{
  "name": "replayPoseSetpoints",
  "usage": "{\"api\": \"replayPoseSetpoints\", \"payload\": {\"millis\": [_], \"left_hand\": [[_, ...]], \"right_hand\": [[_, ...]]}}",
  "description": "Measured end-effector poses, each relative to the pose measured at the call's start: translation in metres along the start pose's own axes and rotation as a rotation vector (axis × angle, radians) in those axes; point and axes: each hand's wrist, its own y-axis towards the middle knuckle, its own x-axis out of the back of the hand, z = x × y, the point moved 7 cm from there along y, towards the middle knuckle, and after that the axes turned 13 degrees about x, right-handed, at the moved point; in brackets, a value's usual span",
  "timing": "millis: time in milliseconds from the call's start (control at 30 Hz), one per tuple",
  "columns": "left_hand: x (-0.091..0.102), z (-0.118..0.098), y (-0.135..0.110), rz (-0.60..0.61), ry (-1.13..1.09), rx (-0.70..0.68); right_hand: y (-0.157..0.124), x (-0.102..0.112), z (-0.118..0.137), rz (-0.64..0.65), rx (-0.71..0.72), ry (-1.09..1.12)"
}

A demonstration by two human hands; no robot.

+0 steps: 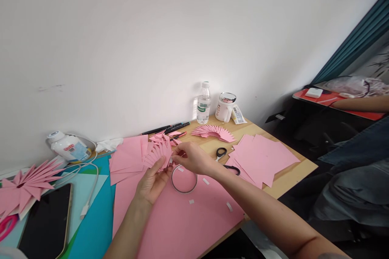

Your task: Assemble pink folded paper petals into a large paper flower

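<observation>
A pleated pink paper fan (157,153) is pinched by fingers of the left hand (154,180); those of the right hand (192,157) are curled at its edge, grip unclear.

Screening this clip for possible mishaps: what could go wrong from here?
The left hand pinches the pleated pink paper fan, so too firm a grip might crease its folds. Small white strips lie on the large pink sheet and could be brushed aside. The black-handled scissors lie close to the right forearm and might get nudged.
</observation>
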Motion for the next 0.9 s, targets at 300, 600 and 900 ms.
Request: {"api": "replayPoseSetpoints", "payload": {"millis": [300, 600, 900], "left_hand": [[-0.001, -0.001, -0.001, -0.018, 0.002, -0.029], [0.001, -0.004, 0.0, -0.011, 0.049, -0.073], [0.002, -0.005, -0.002, 0.004, 0.062, -0.095]], "right_hand": [[-0.002, -0.004, -0.005, -0.081, -0.049, 0.026], [-0.003, -0.009, -0.013, -0.157, -0.132, 0.17], [-0.011, -0.011, -0.019, -0.293, -0.165, 0.354]]}}
